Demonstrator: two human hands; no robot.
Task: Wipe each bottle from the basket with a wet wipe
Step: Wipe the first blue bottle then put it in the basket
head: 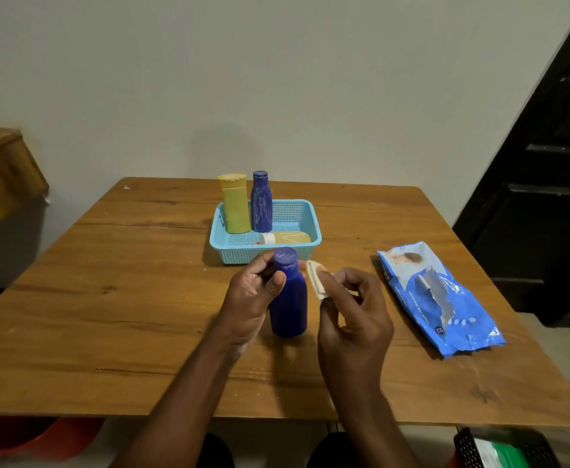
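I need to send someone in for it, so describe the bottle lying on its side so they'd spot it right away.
Start at the light blue basket near the far side of the wooden table. Inside it, along the wall nearest the person, lies a small yellow bottle with a white cap pointing left. It is the only bottle lying flat; the tall yellow bottle and the dark blue bottle behind it stand upright.

Wooden table [108, 298], pushed against the wall, grain running left-right, a few pale specks on top. Directly on it: light blue perforated basket [305, 214] at centre-back, dark blue bottle [290, 298] upright just in front of the basket, blue wet wipe pack [445, 305] lying flat near the right edge, well apart from both.
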